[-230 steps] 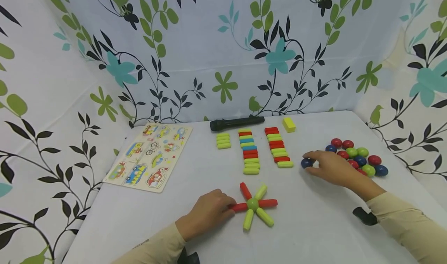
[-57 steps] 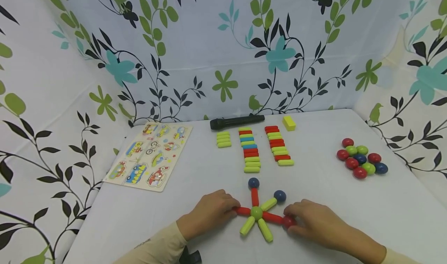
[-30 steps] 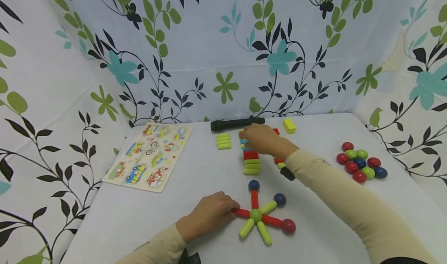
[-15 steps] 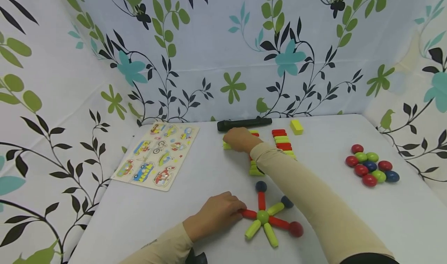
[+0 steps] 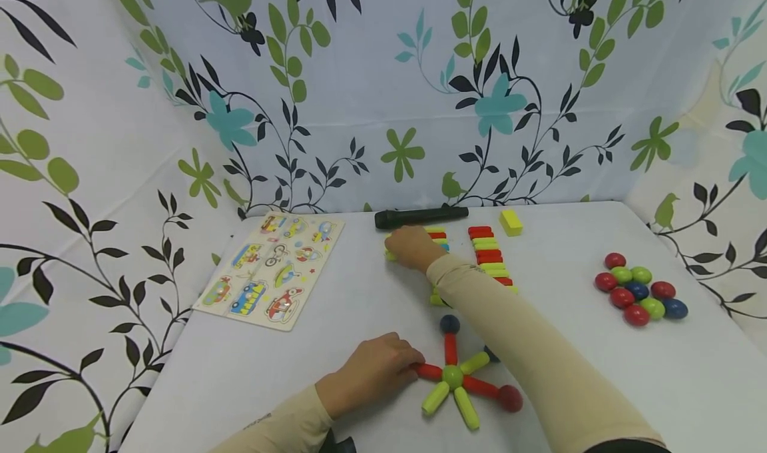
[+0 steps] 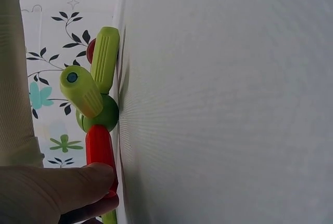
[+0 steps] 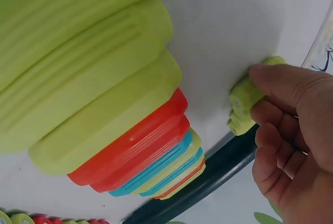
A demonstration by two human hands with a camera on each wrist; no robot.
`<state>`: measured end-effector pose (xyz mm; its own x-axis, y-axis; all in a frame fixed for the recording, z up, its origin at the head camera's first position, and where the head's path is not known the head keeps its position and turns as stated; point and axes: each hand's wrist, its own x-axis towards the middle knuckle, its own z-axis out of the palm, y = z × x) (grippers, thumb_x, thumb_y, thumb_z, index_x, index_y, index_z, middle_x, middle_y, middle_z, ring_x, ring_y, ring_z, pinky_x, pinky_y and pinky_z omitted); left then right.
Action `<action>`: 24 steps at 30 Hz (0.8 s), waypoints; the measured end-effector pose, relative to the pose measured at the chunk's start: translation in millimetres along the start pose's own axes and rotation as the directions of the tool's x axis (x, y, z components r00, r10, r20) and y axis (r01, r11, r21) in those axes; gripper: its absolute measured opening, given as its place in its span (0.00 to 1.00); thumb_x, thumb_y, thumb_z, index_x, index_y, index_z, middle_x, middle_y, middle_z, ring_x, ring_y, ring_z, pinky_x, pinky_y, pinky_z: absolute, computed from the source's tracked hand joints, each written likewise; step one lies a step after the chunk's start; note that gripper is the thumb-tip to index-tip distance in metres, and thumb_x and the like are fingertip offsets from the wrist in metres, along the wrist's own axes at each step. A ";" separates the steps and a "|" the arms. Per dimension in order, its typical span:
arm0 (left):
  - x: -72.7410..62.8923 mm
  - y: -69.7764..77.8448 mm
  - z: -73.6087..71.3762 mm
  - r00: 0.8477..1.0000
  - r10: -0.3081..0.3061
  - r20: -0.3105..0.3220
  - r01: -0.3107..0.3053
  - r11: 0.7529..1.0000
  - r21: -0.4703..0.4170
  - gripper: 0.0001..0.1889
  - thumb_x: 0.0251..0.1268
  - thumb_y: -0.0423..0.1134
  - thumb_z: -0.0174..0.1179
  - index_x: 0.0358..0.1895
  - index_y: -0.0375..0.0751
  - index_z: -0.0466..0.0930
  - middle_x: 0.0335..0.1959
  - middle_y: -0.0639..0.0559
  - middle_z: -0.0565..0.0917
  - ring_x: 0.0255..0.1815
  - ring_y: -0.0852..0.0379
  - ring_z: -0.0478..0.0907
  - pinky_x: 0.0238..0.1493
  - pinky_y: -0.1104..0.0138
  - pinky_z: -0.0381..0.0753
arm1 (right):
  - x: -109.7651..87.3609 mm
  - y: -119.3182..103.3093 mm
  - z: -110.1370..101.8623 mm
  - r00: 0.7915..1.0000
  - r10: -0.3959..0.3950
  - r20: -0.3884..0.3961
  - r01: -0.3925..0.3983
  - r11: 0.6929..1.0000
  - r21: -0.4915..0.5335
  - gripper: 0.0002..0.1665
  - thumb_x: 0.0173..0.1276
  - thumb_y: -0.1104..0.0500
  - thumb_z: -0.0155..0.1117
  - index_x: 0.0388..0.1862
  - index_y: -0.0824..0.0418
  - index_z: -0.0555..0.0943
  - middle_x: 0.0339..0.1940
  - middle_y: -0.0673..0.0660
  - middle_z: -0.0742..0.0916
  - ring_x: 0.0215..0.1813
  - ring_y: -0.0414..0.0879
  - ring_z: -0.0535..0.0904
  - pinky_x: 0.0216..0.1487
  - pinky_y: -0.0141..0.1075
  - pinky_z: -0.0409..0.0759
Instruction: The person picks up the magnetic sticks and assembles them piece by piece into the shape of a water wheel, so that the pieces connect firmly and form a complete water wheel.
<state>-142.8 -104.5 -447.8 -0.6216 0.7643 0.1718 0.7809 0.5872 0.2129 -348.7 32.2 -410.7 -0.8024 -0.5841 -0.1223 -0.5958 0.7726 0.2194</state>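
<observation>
On the table lies a star of red and lime toy rods joined around a green ball (image 5: pixel 452 377). Its tips carry a dark blue ball (image 5: pixel 449 324), a red ball (image 5: pixel 510 398) and another blue ball (image 5: pixel 491 354), partly behind the right sleeve. My left hand (image 5: pixel 373 373) pinches the star's left red rod (image 6: pixel 100 148) between thumb and fingers. Farther back, my right hand (image 5: pixel 413 248) reaches into the short group of lime rods, largely covering it in the head view. The right wrist view shows its thumb and finger pinching a lime rod (image 7: pixel 244 93).
Two longer rows of rods, one multicoloured (image 7: pixel 140 146) and one red and lime (image 5: pixel 489 256), lie right of that hand. Behind are a black microphone (image 5: pixel 422 218) and a yellow block (image 5: pixel 511 222). A puzzle board (image 5: pixel 323 256) lies left; several loose balls (image 5: pixel 636 290) lie right.
Two blue balls and a red one have joined the star since the earliest frame. My right hand has gone from the star to the lime rods; my left keeps its hold.
</observation>
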 end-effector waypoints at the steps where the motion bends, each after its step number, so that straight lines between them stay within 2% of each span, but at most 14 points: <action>1: 0.1 0.3 0.3 1.000 0.001 0.000 -0.001 1.000 0.003 0.09 0.62 0.38 0.72 0.45 0.52 0.89 0.38 0.64 0.88 0.41 0.66 0.79 0.40 0.76 0.78 | -1.2 1.0 0.2 1.000 0.010 0.003 -0.010 1.000 0.012 0.07 0.73 0.58 0.64 0.46 0.57 0.84 0.41 0.54 0.88 0.43 0.50 0.82 0.51 0.45 0.83; 6: 0.2 0.8 0.0 1.000 -0.003 0.021 0.003 1.000 -0.002 0.09 0.63 0.39 0.72 0.46 0.53 0.89 0.38 0.64 0.88 0.40 0.67 0.79 0.40 0.77 0.78 | -21.1 12.6 -16.5 0.998 0.056 0.041 -0.062 0.984 0.165 0.07 0.68 0.53 0.66 0.40 0.54 0.81 0.34 0.51 0.84 0.38 0.48 0.78 0.41 0.42 0.80; 9: 0.2 0.6 -1.2 0.999 -0.012 0.039 0.012 1.000 -0.008 0.10 0.63 0.39 0.72 0.47 0.53 0.89 0.38 0.65 0.88 0.40 0.67 0.79 0.40 0.78 0.78 | -51.8 22.3 -32.0 0.997 0.056 0.048 -0.067 0.953 0.297 0.08 0.67 0.52 0.67 0.41 0.53 0.81 0.32 0.48 0.84 0.37 0.46 0.77 0.38 0.39 0.78; 13: 0.0 -0.8 -1.6 0.999 -0.022 0.049 0.023 1.000 -0.011 0.10 0.64 0.39 0.72 0.47 0.53 0.89 0.39 0.65 0.88 0.40 0.67 0.78 0.40 0.77 0.77 | -106.7 31.2 -38.5 0.995 0.070 0.066 -0.093 0.876 0.473 0.07 0.66 0.54 0.68 0.40 0.53 0.83 0.31 0.48 0.84 0.35 0.46 0.78 0.36 0.37 0.78; 17: -0.2 -2.0 -1.8 0.998 -0.027 0.051 0.028 0.999 -0.022 0.10 0.63 0.39 0.72 0.47 0.53 0.89 0.39 0.64 0.88 0.40 0.67 0.78 0.39 0.77 0.78 | -153.8 34.6 -22.8 0.992 0.071 0.106 -0.121 0.785 0.607 0.06 0.63 0.55 0.71 0.34 0.53 0.82 0.27 0.49 0.82 0.33 0.45 0.77 0.35 0.36 0.77; 22: 0.9 -0.5 -2.4 0.998 -0.021 0.055 0.024 0.999 -0.046 0.10 0.63 0.38 0.72 0.47 0.52 0.89 0.39 0.64 0.88 0.40 0.67 0.78 0.40 0.77 0.78 | -191.9 34.8 8.6 0.974 0.060 0.218 -0.201 0.670 0.714 0.07 0.63 0.57 0.72 0.31 0.54 0.81 0.25 0.48 0.82 0.32 0.43 0.77 0.36 0.35 0.77; 24: 1.5 0.3 -2.5 0.998 -0.021 0.058 0.024 0.999 -0.047 0.10 0.63 0.38 0.72 0.47 0.52 0.89 0.39 0.64 0.88 0.40 0.67 0.79 0.40 0.77 0.78 | -199.5 34.3 17.6 0.964 0.067 0.257 -0.239 0.641 0.729 0.07 0.64 0.56 0.72 0.31 0.53 0.81 0.25 0.48 0.82 0.32 0.43 0.77 0.36 0.35 0.77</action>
<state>-143.6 -103.9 -445.1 -0.6335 0.7657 0.1114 0.7619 0.5923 0.2622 -209.7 179.7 -395.8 -0.8220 -0.4474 -0.3524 -0.2149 0.8167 -0.5356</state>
